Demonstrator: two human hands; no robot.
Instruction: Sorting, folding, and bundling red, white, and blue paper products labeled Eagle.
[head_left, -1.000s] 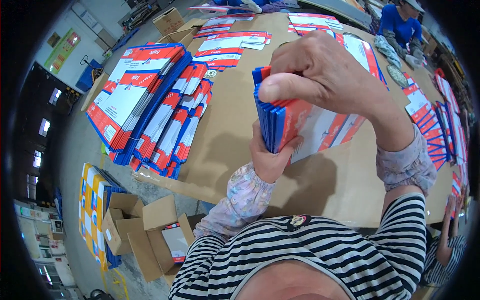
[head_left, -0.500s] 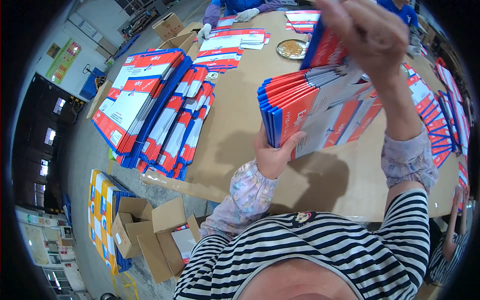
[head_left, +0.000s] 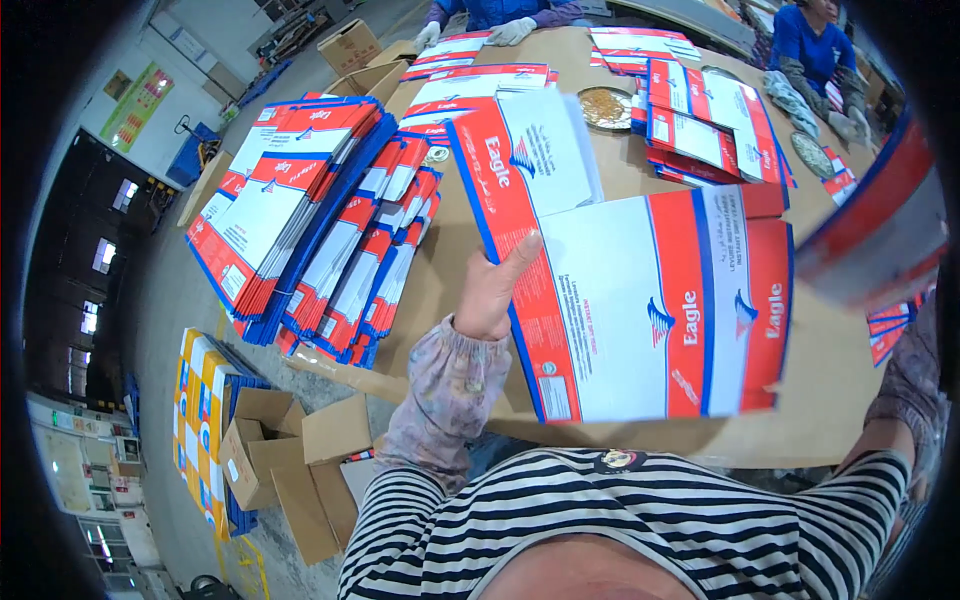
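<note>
My left hand (head_left: 490, 292) grips the edge of flattened red, white and blue cartons (head_left: 620, 305) in front of my chest, thumb lying across the printed face. The bundle is tilted toward me, and one panel stands up at its upper left. At the far right, a flattened carton (head_left: 875, 215), smeared by motion, is held up in the air at the end of my right arm. That carton and the picture's rim hide my right hand's fingers. To the left of my left hand rises a tall pile of flattened cartons (head_left: 275, 200), with more stacks leaning beside it.
Brown board covers the table (head_left: 420, 300). Farther back are more carton stacks (head_left: 700, 110) and a round dish (head_left: 605, 108) of small golden bits. Two co-workers are across the table; one wears white gloves (head_left: 512, 32). Open cardboard boxes (head_left: 325, 480) stand on the floor at left.
My right hand has swung from above the bundle to the far right with a carton. The bundle in my left hand has turned from edge-on to showing its broad printed face.
</note>
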